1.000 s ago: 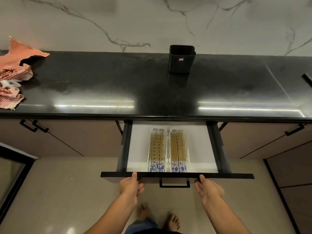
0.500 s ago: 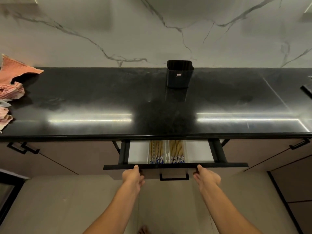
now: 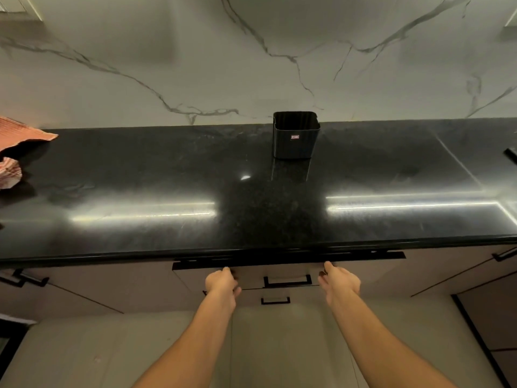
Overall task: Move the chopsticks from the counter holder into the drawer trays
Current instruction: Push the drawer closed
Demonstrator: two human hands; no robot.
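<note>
The black ribbed holder [image 3: 296, 135] stands upright at the back of the dark counter [image 3: 140, 175], with no chopsticks showing above its rim. The drawer [image 3: 279, 273] sits almost flush under the counter edge, only its black top rim and front panel showing. Its trays and chopsticks are hidden inside. My left hand [image 3: 222, 282] presses on the drawer front left of the black handle [image 3: 287, 281], fingers curled against the panel. My right hand [image 3: 338, 281] rests on the front to the right of the handle, fingers loosely spread.
A pink-orange checked cloth [image 3: 16, 147] lies at the counter's far left. Cabinet fronts with black handles [image 3: 25, 278] flank the drawer, and a second handle [image 3: 275, 300] sits on the drawer below. A marbled wall rises behind the counter. Pale floor lies below.
Both hands have pushed the drawer in from wide open to nearly closed. The trays with chopsticks have slid out of sight under the counter. The view has tilted upward.
</note>
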